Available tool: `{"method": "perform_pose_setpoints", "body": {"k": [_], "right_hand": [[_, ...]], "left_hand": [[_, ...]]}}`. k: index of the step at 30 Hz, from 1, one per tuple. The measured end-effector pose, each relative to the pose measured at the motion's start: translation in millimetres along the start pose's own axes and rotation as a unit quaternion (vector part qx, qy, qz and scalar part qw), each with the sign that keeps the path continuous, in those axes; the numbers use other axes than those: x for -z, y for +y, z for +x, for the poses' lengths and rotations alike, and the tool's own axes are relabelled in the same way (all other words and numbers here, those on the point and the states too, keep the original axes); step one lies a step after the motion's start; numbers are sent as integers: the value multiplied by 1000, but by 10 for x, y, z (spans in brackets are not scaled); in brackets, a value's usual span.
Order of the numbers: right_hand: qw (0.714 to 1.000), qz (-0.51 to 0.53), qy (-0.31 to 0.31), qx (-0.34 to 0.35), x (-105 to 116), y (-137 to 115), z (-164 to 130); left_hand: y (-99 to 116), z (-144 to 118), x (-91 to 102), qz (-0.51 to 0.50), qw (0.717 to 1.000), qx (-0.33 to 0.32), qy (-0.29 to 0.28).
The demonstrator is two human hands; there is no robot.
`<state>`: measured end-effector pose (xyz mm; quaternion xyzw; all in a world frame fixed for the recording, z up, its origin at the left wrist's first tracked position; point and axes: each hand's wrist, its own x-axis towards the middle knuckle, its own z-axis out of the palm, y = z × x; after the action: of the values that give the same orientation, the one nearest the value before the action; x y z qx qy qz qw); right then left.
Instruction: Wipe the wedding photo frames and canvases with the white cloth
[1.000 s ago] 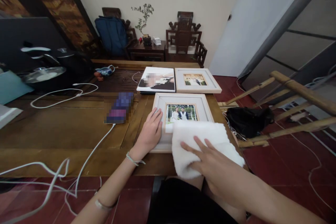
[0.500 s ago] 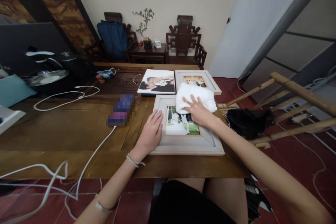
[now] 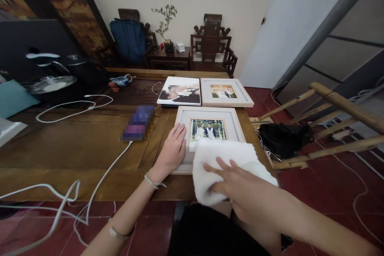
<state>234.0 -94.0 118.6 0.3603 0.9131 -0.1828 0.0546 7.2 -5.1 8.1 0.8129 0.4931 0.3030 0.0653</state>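
A picture frame (image 3: 207, 111) with a pale mat and light wood edge lies flat near the table's front edge, showing a photo of two people outdoors. My left hand (image 3: 172, 150) rests with outstretched fingers on the frame's left side. My right hand (image 3: 232, 180) has its fingers spread over a white cloth (image 3: 228, 152) and holds it. The cloth covers the frame's lower right part and hangs past the table's front edge. Behind lie a second framed photo (image 3: 226, 82) and a white-edged photo panel (image 3: 180, 91).
Left of the frame, a blurred phone (image 3: 136, 124) is plugged into a white cable (image 3: 109, 168). A lidded pot (image 3: 55, 88) and a small blue-and-white piece (image 3: 121, 81) stand farther left on the wooden table (image 3: 75, 144). A bamboo rack (image 3: 345, 106) is on the right.
My right hand has drawn the white cloth from the frame's top right corner toward me, past its near edge. Both framed photos are more exposed. My left hand has stayed in place.
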Motion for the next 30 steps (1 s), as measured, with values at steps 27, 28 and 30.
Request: {"method": "perform_pose_setpoints", "body": {"k": [27,28,30], "right_hand": [[999,-17,30,29,-72,166,1],[999,-8,24,33,-74,93,-42],[999,-3,22,32,-99,19,-48]], "left_hand": [[26,3,17,3,1000,11,-5],[26,4,20,6,1000,9,-6],[23,6,25,13,1000,2,-10]]}}
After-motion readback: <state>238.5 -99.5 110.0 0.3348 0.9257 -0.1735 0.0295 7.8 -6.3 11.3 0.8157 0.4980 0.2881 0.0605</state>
